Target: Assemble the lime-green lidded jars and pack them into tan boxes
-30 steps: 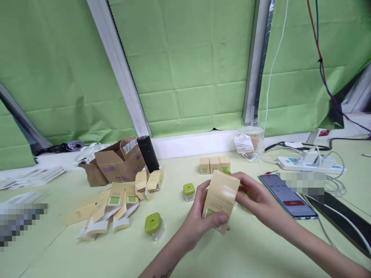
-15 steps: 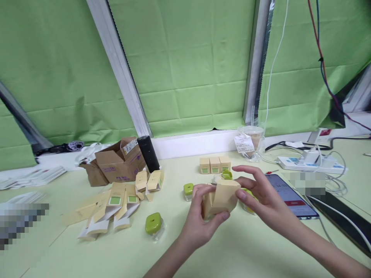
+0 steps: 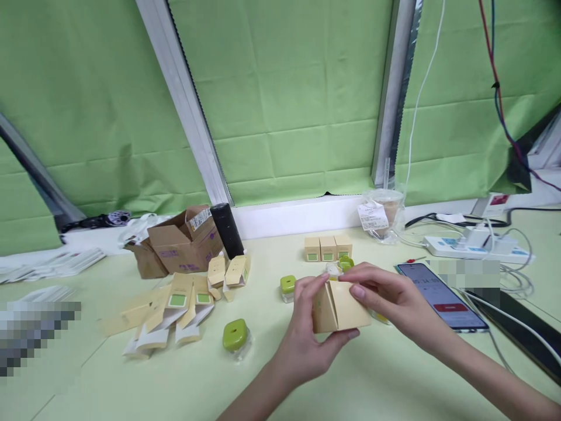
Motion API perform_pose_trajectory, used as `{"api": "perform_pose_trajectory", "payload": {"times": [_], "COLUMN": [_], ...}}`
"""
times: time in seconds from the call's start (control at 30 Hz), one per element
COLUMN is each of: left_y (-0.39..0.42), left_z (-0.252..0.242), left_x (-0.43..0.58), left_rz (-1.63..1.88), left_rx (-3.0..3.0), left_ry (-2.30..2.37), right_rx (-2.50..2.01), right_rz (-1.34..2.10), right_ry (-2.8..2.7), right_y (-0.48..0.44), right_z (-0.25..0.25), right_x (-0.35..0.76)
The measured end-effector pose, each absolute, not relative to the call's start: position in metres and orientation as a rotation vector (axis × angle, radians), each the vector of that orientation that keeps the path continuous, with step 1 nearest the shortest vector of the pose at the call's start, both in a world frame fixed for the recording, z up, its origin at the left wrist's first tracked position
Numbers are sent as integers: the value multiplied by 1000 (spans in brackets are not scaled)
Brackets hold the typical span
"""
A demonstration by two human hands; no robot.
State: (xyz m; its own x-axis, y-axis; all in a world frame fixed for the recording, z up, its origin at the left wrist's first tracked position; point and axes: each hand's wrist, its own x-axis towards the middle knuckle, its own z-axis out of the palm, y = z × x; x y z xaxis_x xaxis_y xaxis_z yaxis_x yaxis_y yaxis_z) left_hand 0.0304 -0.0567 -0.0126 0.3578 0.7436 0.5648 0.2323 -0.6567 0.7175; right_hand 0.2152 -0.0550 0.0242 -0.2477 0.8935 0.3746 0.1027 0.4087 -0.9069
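Both hands hold a small tan cardboard carton (image 3: pixel 339 308) above the table's middle. My left hand (image 3: pixel 307 345) grips it from below and the left side, thumb on its lower edge. My right hand (image 3: pixel 388 298) pinches its top flap from the right. Several flat unfolded cartons (image 3: pixel 175 307) with green squares lie to the left. A green-lidded clear jar (image 3: pixel 235 338) stands near them, and another jar (image 3: pixel 287 287) sits just left of my hands. Three closed cartons (image 3: pixel 328 248) stand in a row behind.
A brown shipping box (image 3: pixel 182 248) and a black cylinder (image 3: pixel 227 229) stand at the back left. A phone (image 3: pixel 442 295) lies at the right, beside cables and a power strip (image 3: pixel 473 248). A plastic cup (image 3: pixel 383 213) sits by the green-curtained wall.
The carton has been turned from upright to lying sideways and lowered a little. My right hand has come onto its top flap. The view has shifted slightly.
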Motion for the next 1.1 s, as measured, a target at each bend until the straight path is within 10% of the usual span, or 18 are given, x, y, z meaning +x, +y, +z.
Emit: {"api": "perform_pose_trajectory", "payload": {"times": [0.8, 1.1], "left_y": [-47, -48], "left_z": [25, 60], "left_x": [18, -5], "left_rz": [973, 1211], "left_rx": [1078, 1162], "left_ry": [1002, 1053], "right_rx": [-1508, -1725], "right_rz": [498, 403], "right_ry": [-2036, -2160], "right_y": [30, 125], "right_z": [67, -4], "right_x": [293, 322]}}
